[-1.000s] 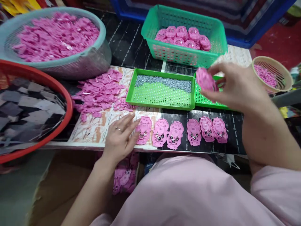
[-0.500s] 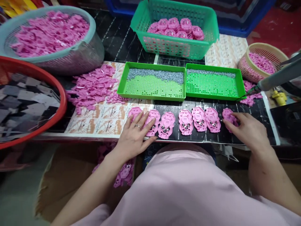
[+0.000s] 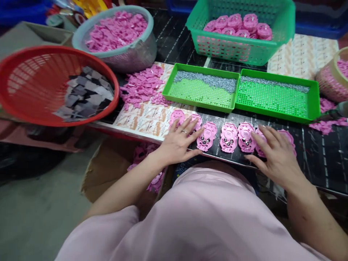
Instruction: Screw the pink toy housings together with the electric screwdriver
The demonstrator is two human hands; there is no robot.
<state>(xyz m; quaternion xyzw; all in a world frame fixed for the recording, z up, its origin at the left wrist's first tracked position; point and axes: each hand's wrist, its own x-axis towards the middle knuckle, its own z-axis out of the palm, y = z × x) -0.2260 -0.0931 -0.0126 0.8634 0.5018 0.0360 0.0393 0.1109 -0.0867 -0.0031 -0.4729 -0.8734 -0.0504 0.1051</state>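
Several pink plastic housings [image 3: 229, 137] lie in a row along the front of the bench, most with small shiny metal parts at their lower ends. My left hand [image 3: 178, 144] is spread flat over the left end of the row, fingertips on the housings and partly hiding them. A ring shows on one finger. Over the right end, my right hand [image 3: 281, 157] rests with fingers apart on a pink housing [image 3: 259, 143], thumb near the bench edge. Another housing [image 3: 289, 137] is partly covered by that hand.
Behind the row stand two green trays [image 3: 199, 106] [image 3: 277, 115] of small metal screws. Farther back is a green basket [image 3: 241, 47] of pink assemblies. A blue-grey basket [image 3: 136, 59], loose pink pieces [image 3: 144, 85] and a red basket [image 3: 35, 85] are left; a screwdriver tip [image 3: 330, 114] is right.
The view has swung left, bringing more of the red basket in. My right hand has shifted left from the end housing onto the housings beside it, fingers now spread. My left hand stays over its housings.
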